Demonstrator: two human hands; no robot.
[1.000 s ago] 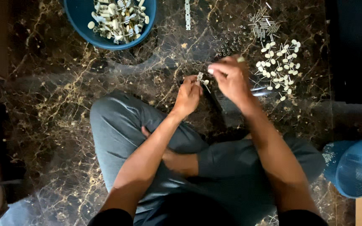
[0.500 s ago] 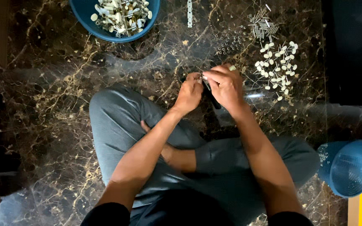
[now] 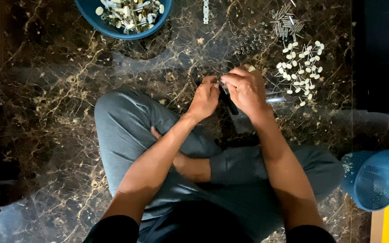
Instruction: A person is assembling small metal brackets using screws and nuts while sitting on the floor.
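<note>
1. At the top left of the frame, a blue bowl (image 3: 113,28) holds mixed small parts.
2. Low right, a blue basket (image 3: 374,179) lies tipped.
3. Centre, the right hand (image 3: 247,90) grips a dark tool (image 3: 228,101).
4. Beside it, the left hand (image 3: 205,99) pinches a small metal part (image 3: 221,83).
5. Upper right, white pegs (image 3: 301,67) lie scattered.

Left hand (image 3: 205,96) + right hand (image 3: 247,89) pinch small metal part (image 3: 221,83), black tool (image 3: 228,101) btwn; blue bowl (image 3: 113,30) above.

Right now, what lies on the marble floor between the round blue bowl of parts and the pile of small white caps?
In the head view, between the blue bowl and the white caps: a short perforated metal strip, tiny dark rings, otherwise bare marble floor.
</note>
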